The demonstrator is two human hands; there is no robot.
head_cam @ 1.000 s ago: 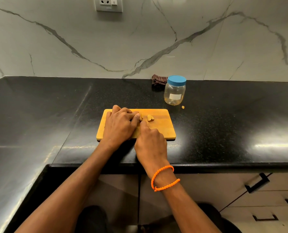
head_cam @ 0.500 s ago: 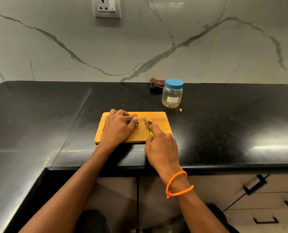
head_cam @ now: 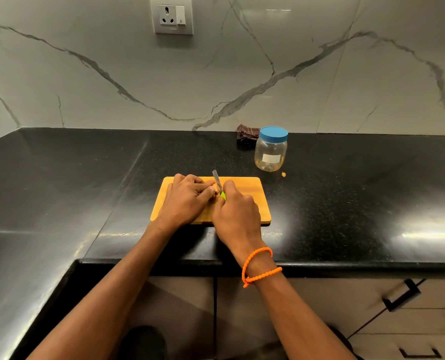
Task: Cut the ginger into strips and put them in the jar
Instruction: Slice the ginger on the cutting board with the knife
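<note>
My left hand (head_cam: 187,201) lies knuckles-up on the wooden cutting board (head_cam: 244,203), fingers curled down and bunched toward the blade. They seem to pin the ginger (head_cam: 216,191) there, but only a sliver of it shows between my fingertips and the knife, so I cannot tell how it is gripped. My right hand (head_cam: 238,216) is wrapped tight round the green handle of the knife (head_cam: 217,179), forefinger stretched along the top. The blade points toward twelve o'clock, its tip lifted above the far edge of the board, its heel touching my left fingertips.

The board sits on the black countertop (head_cam: 346,203), near the front edge. From the board, the jar (head_cam: 270,149) stands at about one o'clock, apart from it, upright with its blue lid (head_cam: 273,133) on. I cannot tell whether anything lies inside. A small pale scrap (head_cam: 283,174) lies on the counter just at the jar's five o'clock. A dark folded cloth (head_cam: 247,133) lies behind the jar at its ten o'clock, against the marble wall (head_cam: 86,81). An orange beaded bracelet (head_cam: 260,266) loops my right wrist.
</note>
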